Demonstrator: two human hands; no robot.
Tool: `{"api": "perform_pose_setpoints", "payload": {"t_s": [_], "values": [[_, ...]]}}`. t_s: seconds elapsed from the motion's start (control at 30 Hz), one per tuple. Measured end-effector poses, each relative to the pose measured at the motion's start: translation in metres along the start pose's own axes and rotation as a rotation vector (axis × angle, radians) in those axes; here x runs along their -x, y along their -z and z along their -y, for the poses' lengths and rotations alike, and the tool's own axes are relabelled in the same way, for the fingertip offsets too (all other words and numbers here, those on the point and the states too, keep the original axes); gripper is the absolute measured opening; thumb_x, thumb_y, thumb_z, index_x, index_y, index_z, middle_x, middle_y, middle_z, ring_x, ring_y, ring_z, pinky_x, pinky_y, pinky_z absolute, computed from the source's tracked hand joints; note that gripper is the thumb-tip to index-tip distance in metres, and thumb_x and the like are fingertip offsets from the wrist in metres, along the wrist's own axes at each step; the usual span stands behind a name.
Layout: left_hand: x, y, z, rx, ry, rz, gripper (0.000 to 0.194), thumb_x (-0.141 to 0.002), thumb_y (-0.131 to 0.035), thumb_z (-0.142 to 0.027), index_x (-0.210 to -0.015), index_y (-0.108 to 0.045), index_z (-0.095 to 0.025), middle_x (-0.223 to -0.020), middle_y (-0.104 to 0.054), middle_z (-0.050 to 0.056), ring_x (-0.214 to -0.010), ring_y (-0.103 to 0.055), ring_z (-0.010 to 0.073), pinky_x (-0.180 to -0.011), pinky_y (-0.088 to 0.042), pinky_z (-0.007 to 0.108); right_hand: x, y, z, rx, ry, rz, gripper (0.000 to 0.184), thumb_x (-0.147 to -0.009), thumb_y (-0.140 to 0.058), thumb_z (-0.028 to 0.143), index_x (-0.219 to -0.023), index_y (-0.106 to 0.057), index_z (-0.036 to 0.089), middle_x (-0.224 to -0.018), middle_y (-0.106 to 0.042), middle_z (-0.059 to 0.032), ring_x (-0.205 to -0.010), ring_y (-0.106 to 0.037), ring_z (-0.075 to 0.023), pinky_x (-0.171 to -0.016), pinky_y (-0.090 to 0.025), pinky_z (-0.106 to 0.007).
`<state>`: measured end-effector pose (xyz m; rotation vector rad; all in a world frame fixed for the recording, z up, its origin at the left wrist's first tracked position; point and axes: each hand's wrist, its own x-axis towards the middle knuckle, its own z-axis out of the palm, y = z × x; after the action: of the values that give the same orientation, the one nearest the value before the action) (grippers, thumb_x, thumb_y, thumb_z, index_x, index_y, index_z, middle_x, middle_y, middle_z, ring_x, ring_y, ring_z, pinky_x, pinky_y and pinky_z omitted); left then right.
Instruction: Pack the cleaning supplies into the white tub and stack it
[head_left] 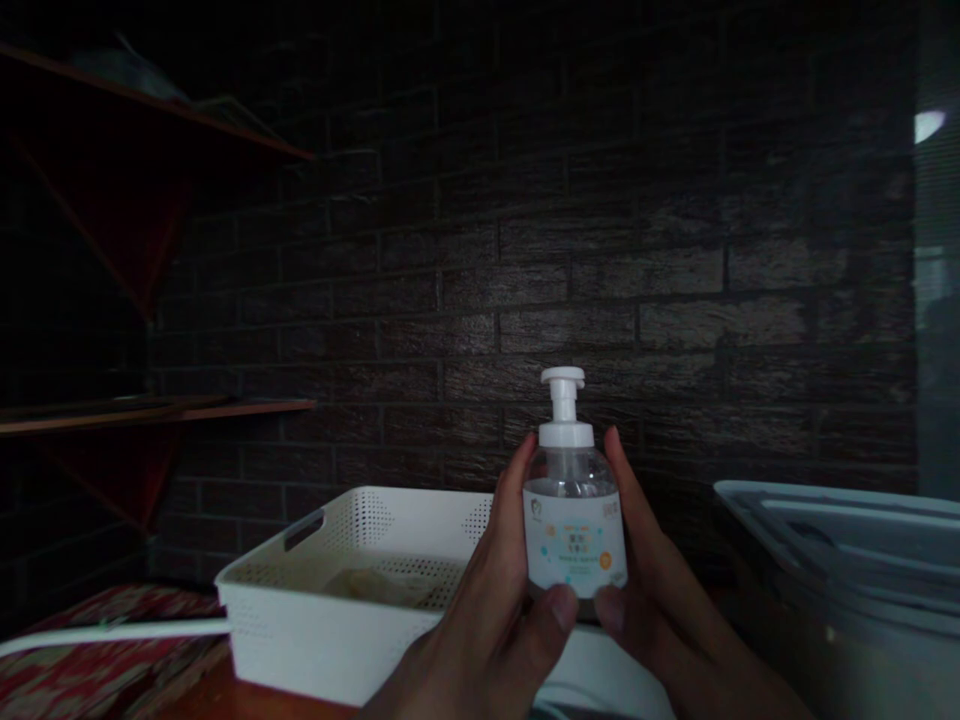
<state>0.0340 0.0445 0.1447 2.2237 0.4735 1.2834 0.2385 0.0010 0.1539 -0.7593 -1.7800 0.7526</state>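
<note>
A clear pump bottle (pixel 574 540) with a white pump top and a white printed label stands upright between my two hands. Its label faces me. My left hand (pixel 487 590) is wrapped around the bottle's left side, thumb at the lower front edge. On the right side my right hand (pixel 660 590) grips it the same way, its thumb near the other thumb. The bottle is held up in front of a white perforated basket (pixel 300 630), which my left hand partly covers. Something pale, too dim to name, lies in the basket.
A lidded plastic container (pixel 862 560) is at the right. Two wooden shelves, an upper one (pixel 150 100) and a lower one (pixel 225 410), jut from the left. Behind is a dark brick-patterned wall (pixel 510 280). A patterned red cloth (pixel 82 670) and a white cable or tube (pixel 127 632) lie at lower left.
</note>
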Motion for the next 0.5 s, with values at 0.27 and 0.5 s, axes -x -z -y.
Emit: {"api": "perform_pose_setpoints", "payload": {"t_s": [0.27,0.5], "values": [[-0.003,-0.004,0.001,0.022,-0.033,-0.006,0.089,-0.098,-0.052,-0.050,-0.162,0.006,-0.032,-0.171,-0.014,0.006,-0.152,-0.024,0.0415,-0.121,-0.030,0.057,-0.001,0.000,0.004,-0.015,-0.008,0.042,0.092,-0.097,-0.060,0.045,-0.162,0.005,0.039,-0.170,-0.015,0.0023,-0.155,-0.013,-0.0291,-0.122,-0.030,-0.052],[-0.002,-0.009,-0.003,0.046,-0.003,-0.066,0.089,-0.096,-0.055,-0.050,-0.163,0.001,-0.031,-0.170,-0.018,0.005,-0.151,-0.026,0.0411,-0.118,-0.036,0.056,-0.002,-0.002,-0.011,0.034,0.023,0.069,0.090,-0.100,-0.056,0.041,-0.160,0.010,0.041,-0.171,-0.008,0.0034,-0.156,-0.016,-0.0282,-0.123,-0.025,-0.052]]}}
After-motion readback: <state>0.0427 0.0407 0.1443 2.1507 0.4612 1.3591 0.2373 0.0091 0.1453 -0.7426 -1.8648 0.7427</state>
